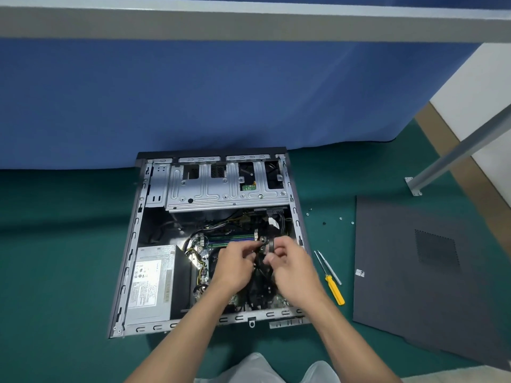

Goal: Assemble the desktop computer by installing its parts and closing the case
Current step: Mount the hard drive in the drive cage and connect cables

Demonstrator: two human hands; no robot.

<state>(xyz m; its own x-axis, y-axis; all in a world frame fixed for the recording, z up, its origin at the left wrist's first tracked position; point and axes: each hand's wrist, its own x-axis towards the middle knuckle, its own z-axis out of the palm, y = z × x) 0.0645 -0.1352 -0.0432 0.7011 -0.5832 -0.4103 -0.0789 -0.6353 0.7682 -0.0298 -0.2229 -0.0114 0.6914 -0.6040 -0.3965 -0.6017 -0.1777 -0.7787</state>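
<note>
An open desktop case [130, 244] lies flat on the green floor, its motherboard [218, 240] facing up. A grey power supply [150, 283] fills its near left corner and a silver drive cage [221, 189] spans the far end. Both hands are over the motherboard's right half. My left hand [235, 268] and my right hand [293, 272] pinch a black fan part with dark cables [262, 254] between their fingertips. The board under the hands is hidden.
The dark side panel [414, 272] lies on the floor to the right of the case. Two screwdrivers, one with a yellow handle [334, 290], lie between case and panel. Several small screws [324, 223] are scattered beyond them. A blue partition [221, 100] stands behind, a metal leg [442, 164] at right.
</note>
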